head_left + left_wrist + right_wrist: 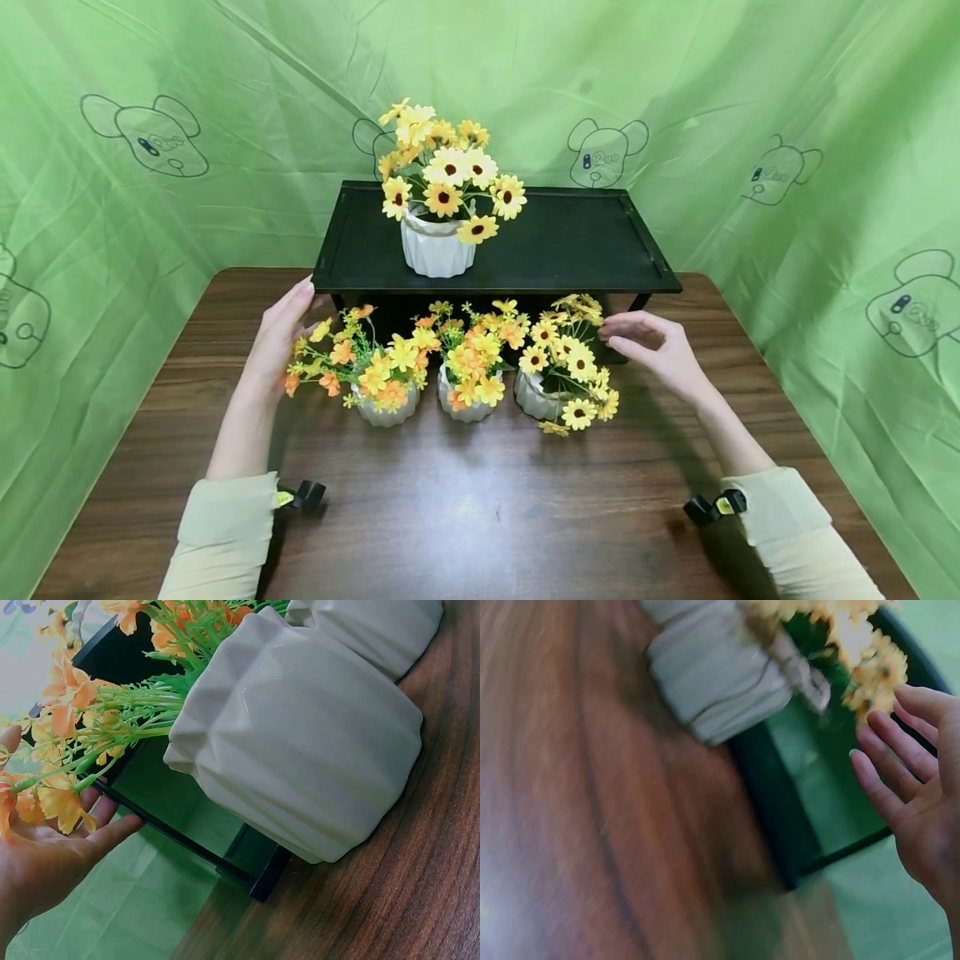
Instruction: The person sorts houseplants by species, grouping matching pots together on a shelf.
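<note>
My left hand (276,332) is at the front left corner of a black shelf (555,242), fingertips right at its edge. In the left wrist view its fingers (112,834) extend along the shelf's side bar, behind orange flowers. My right hand (660,350) holds nothing, fingers loosely bent beside the yellow daisies (581,363) of the rightmost pot. Three white ribbed pots stand in a row before the shelf: a left pot (388,408), a middle pot (469,404) and a right pot (536,398). Another white pot (438,248) with yellow daisies sits on top of the shelf.
The brown wooden table (465,517) carries the shelf and pots. A green cloth backdrop (510,67) with printed bear outlines hangs around its back and sides. A small black device is strapped at each sleeve cuff.
</note>
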Tool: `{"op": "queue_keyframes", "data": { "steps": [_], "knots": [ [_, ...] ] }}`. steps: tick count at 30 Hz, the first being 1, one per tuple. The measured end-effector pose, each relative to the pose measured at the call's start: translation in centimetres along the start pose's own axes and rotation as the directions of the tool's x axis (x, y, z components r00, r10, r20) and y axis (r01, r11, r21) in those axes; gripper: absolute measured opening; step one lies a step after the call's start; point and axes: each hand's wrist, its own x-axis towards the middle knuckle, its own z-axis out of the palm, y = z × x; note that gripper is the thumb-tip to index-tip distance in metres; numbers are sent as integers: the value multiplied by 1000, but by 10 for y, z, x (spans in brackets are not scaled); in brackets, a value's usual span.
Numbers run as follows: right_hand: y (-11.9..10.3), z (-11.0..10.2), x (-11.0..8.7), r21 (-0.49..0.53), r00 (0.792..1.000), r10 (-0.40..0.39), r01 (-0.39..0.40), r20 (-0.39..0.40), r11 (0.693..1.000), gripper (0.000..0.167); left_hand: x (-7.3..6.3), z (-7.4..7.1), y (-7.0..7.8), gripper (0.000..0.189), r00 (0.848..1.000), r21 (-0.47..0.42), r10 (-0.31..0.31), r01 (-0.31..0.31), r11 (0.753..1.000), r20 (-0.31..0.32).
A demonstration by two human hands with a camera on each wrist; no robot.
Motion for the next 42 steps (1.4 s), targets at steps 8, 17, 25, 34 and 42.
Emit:
{"op": "queue_keyframes", "data": {
  "steps": [8, 17, 25, 34, 42],
  "knots": [
    [38, 5, -11, -115, 984, 67, -48, 166, 992, 48, 0, 2, 1, 53, 1000, -9, -6, 6, 1000, 6],
    [43, 26, -8, -302, 954, 156, -75, 255, 950, 85, 0, 0, 0, 53, 1000, -18, -7, 7, 1000, -1],
    [41, 43, -6, -169, 944, -22, 82, 329, 982, 64, 0, 0, 1, 52, 1000, -33, 3, -3, 999, 5],
    [46, 49, -4, -33, 936, -111, 129, 335, 991, 65, 1, 0, 2, 52, 1000, -27, -4, 4, 1000, 4],
    [43, 49, -6, -76, 956, -140, 165, 260, 983, 58, 0, 0, 0, 52, 1000, -39, 14, -13, 999, 6]
  ]
}}
